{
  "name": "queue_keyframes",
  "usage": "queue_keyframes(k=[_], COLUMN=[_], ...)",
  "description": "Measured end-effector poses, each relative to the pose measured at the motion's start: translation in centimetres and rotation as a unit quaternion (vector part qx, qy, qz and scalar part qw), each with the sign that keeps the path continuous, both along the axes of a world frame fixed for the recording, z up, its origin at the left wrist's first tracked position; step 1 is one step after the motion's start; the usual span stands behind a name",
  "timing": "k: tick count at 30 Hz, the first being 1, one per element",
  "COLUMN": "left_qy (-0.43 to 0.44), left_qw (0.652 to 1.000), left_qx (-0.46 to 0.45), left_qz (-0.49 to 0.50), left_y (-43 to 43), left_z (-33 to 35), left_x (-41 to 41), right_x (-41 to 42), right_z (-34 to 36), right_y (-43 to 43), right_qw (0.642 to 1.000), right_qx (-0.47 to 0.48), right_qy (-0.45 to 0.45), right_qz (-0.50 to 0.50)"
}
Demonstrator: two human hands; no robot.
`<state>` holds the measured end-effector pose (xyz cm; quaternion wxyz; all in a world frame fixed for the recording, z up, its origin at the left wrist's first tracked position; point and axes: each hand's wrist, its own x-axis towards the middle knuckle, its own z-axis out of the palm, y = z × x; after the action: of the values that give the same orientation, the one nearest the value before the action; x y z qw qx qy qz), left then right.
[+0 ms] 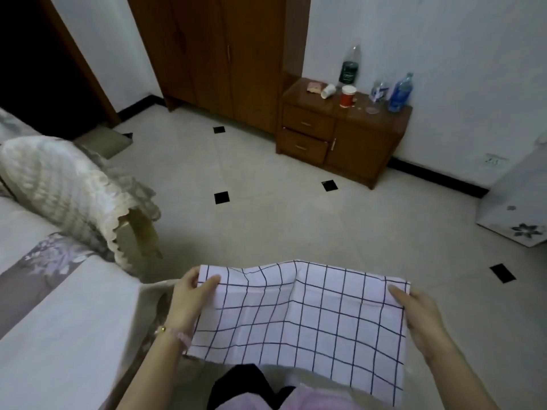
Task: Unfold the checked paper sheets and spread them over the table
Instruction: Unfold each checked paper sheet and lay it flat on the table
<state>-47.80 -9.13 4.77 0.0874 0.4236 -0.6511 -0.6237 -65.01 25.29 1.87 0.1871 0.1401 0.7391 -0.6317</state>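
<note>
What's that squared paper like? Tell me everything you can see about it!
The white paper sheet with thin dark checked lines is partly unfolded, with creases and a raised ridge down its middle. It is held in the air above the pale tiled floor, roughly flat and sloping toward the camera. The left hand pinches its far left corner and the right hand grips its right edge. Nothing else touches it.

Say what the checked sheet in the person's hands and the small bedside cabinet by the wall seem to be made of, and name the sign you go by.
Checked sheet: likely thin paper, matt white with dark grid lines; it keeps sharp fold creases, though it sags softly, so thin cloth is possible. Bedside cabinet: wood or wood veneer, reddish-brown with a slightly glossy top that catches the light.
</note>
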Motion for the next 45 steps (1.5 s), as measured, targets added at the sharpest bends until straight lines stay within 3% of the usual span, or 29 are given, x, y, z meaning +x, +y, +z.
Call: queue_keyframes(k=[6, 13, 20, 27, 34, 40, 45], left_qy=[0.034, 0.003, -0.004, 0.056, 0.032, 0.035, 0.069], left_qw=[0.998, 0.992, 0.989, 0.962, 0.919, 0.872, 0.798], left_qx=[-0.014, -0.011, -0.016, -0.063, -0.042, -0.084, -0.154], left_qz=[0.048, 0.129, 0.148, 0.261, 0.39, 0.481, 0.579], left_y=[-4.9, -14.2, -24.7, -36.1, -46.2, -55.9, -62.1], left_z=[1.1, -2.5, -0.7, 3.3, 1.5, 4.8, 9.5], left_x=[-8.6, -18.7, -27.2, -30.5, -31.1, -30.6, -27.4], right_x=[-10.7, -23.2, -35.8, -44.0, -48.8, -50.8, -47.0], right_z=[2.1, 1.2, 3.9, 7.0, 4.2, 6.6, 11.1], right_y=[-7.0, -17.3, -31.5, -48.8, -68.1, -88.3, -103.6], right_qw=[0.998, 0.994, 0.982, 0.956, 0.917, 0.857, 0.79], right_qx=[-0.008, 0.018, 0.036, -0.018, -0.026, -0.044, -0.106], right_qy=[0.027, 0.02, 0.041, 0.086, 0.051, 0.072, 0.108], right_qz=[0.05, 0.109, 0.183, 0.281, 0.394, 0.508, 0.594])
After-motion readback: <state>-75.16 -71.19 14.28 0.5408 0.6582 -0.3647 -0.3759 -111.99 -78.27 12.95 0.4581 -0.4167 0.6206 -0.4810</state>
